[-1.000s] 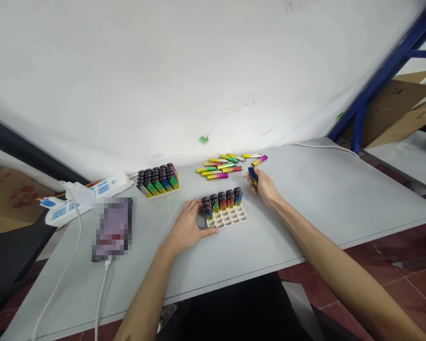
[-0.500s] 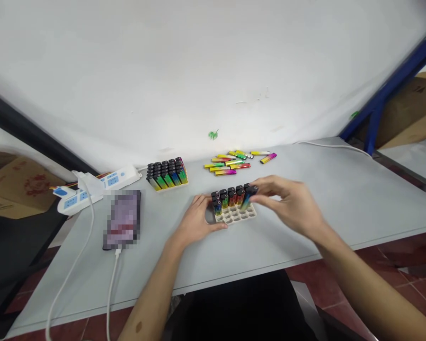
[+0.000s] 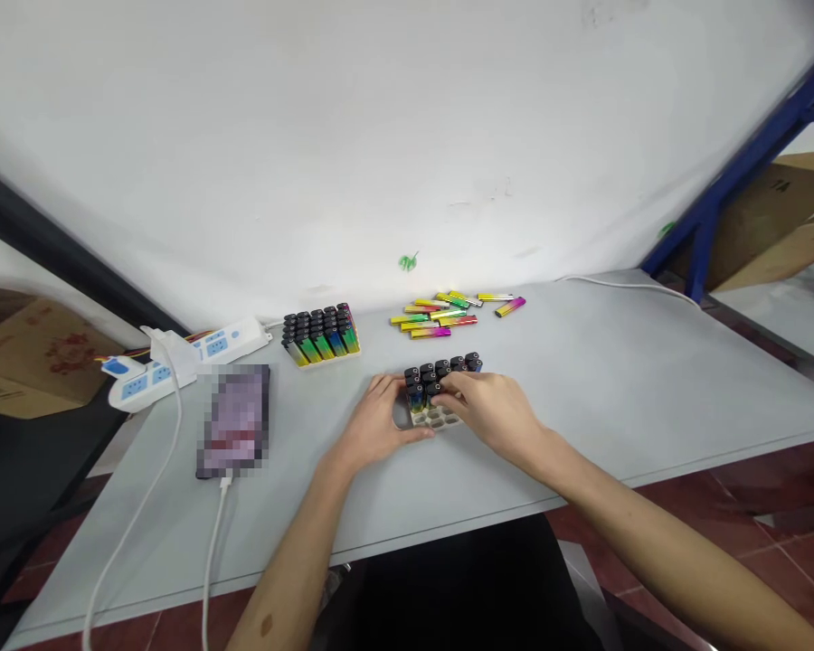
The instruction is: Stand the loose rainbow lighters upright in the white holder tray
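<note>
A small white tray [image 3: 440, 419] with rows of holes stands on the table. Several upright tubes with black caps and shiny coloured bodies [image 3: 416, 398] fill its back rows. My left hand [image 3: 374, 420] grips the tray's left side, thumb along the front edge and fingers around the back. Over the middle of the tray, my right hand [image 3: 489, 409] pinches one black-capped tube [image 3: 434, 390] by its top, second from the left in the front row. My fingers hide its neighbours and part of the holes.
A fuller tray of black-capped tubes [image 3: 322, 336] stands at the back left. Loose coloured tubes [image 3: 438, 316] lie scattered near the wall. On the left are a power strip [image 3: 190, 357], a phone [image 3: 234, 420] and a white charging cable [image 3: 213, 542].
My right hand has moved left from the tray's right side to its middle. The blue tube it held is now let go in the tray; another is pinched. My left hand stayed put.
</note>
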Demonstrator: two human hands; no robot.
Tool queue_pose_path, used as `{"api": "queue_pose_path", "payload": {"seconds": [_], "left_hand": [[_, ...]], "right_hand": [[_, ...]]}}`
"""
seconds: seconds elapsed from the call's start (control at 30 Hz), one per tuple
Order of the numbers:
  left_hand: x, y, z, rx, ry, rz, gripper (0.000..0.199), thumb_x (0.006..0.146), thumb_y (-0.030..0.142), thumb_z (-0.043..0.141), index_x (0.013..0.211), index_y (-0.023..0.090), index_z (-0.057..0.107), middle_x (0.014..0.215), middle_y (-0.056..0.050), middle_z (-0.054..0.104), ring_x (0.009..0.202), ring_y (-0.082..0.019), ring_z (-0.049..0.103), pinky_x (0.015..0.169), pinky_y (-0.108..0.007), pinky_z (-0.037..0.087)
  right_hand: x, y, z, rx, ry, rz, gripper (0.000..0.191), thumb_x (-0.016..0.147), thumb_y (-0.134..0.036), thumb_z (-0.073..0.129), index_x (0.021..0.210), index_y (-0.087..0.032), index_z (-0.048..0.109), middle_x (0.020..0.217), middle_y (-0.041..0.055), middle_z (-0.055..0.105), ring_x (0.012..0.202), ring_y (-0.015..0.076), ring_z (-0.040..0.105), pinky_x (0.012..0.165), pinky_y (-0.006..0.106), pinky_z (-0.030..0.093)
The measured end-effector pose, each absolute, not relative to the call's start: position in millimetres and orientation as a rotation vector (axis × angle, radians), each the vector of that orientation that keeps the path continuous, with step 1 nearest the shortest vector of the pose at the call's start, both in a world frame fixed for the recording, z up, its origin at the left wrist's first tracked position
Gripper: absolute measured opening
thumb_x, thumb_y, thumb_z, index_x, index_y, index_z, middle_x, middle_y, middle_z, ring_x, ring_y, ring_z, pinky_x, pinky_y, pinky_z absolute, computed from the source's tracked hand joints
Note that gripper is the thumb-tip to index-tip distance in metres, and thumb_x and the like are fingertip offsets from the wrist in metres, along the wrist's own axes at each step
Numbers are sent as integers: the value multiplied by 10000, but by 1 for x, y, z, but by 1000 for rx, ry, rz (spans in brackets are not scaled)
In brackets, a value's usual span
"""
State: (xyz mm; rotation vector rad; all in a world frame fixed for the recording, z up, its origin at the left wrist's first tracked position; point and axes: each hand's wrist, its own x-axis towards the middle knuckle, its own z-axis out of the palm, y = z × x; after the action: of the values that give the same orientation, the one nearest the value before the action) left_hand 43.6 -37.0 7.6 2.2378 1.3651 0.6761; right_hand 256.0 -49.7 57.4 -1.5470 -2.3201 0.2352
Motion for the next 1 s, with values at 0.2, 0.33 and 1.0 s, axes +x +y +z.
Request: {"api": "queue_pose_path", "payload": {"seconds": [0.2, 0.33, 1.0], "left_hand": [[44, -37, 8, 2253, 1373, 670, 674, 697, 585, 805, 1192, 198, 560, 1179, -87, 600, 1193, -324, 515, 989, -462, 466], [43, -36, 8, 2251, 1377, 657, 696, 695, 593, 804, 1204, 188, 558, 1185, -94, 600, 1192, -321, 514, 997, -458, 464], [43, -36, 10, 2231, 1419, 634, 684, 691, 590, 805, 1204, 210, 562, 1244, -100, 602, 1248, -330, 508, 1036, -476, 453]], "right_hand": [[278, -33, 73, -1632, -2093, 232, 554, 964, -615, 451, 624, -207, 610, 540, 11, 601, 506, 148, 513, 521, 289, 279], [315, 18, 64, -1763, -1815, 78, 544, 1026, -523, 312, 850, -194, 708, 743, 72, 665, 660, 188, 581, 619, 303, 364], [367, 66, 5, -1759, -1734, 487, 287, 843, -221, 525, 1128, -191, 544, 1085, 115, 636, 857, 226, 637, 764, 330, 465]]}}
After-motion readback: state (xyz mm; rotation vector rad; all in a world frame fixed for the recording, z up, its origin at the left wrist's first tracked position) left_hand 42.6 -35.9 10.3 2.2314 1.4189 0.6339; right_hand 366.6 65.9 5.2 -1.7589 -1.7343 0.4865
